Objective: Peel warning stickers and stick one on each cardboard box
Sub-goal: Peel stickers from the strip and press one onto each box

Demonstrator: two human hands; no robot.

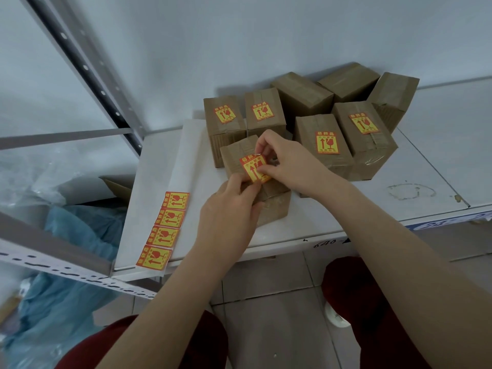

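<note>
A red and yellow warning sticker [251, 166] lies over the top of the nearest cardboard box [274, 206]. My right hand [287, 161] pinches the sticker's right edge and upper corner. My left hand [229, 209] grips the box's near left side, its thumb at the sticker's lower edge. A white backing strip [165, 182] on the left carries several unpeeled stickers [162, 230]. Behind stand several boxes with stickers on top, such as the one at centre right [323, 145], and three unlabelled boxes at the back, one of them [300, 94] in the middle.
The boxes sit on a white table [415, 177] against a pale wall. A grey metal shelf frame [87, 67] runs along the left, with plastic bags [66, 235] under it. Tiled floor and my red-clad knees [354, 283] lie below the table edge.
</note>
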